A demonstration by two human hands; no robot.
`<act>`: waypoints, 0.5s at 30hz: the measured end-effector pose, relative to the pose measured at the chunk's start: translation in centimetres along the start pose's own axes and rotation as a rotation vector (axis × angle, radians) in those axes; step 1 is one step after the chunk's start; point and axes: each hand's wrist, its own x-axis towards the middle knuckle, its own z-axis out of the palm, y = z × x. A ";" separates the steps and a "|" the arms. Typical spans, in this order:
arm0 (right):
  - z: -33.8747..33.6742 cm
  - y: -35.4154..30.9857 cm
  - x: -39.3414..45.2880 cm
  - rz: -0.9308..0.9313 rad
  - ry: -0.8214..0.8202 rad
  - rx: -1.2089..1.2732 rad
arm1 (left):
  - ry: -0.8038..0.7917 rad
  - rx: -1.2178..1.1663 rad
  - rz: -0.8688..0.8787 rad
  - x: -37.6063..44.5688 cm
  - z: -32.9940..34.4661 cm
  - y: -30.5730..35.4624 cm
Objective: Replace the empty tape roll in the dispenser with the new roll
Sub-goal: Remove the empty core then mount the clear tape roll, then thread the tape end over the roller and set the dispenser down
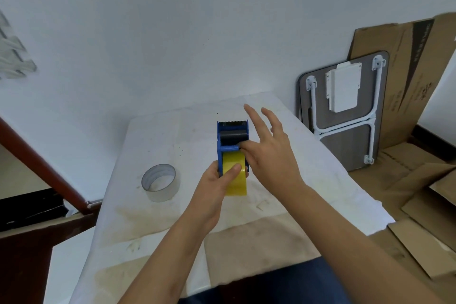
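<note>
Blue tape dispenser (232, 142) is sitting raised over the middle of the cloth-covered counter (158, 217), serrated blade end pointing away from the person. Yellow tape roll (235, 180) is sitting in the dispenser's near end, lower half projecting toward the person. Left hand (217, 190) is gripping dispenser and roll from the near-left side, fingers curled shut around them, thumb pressing on the yellow face of the roll. Right hand (271, 153) is resting against the dispenser's right side, thumb tip touching the blue crossbar just behind the roll; its other fingers are spreading wide open and pointing away, holding nothing. Empty grey roll core (160, 181) is lying on the counter to the left, well apart from the dispenser, open end facing up
</note>
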 end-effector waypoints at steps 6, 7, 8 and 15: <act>-0.4 -0.1 1.5 -0.078 -0.094 -0.119 | 0.007 0.001 -0.002 0.3 -0.3 0.4; -0.4 -0.1 1.7 -0.093 -0.093 -0.125 | 0.005 0.006 -0.006 0.4 -0.3 0.5; -0.5 -0.1 1.9 -0.112 -0.085 -0.127 | 0.004 0.014 -0.011 0.4 -0.4 0.5; -0.3 0.3 2.8 -0.311 -0.064 -0.138 | -0.048 -0.001 -0.067 0.5 -1.4 0.6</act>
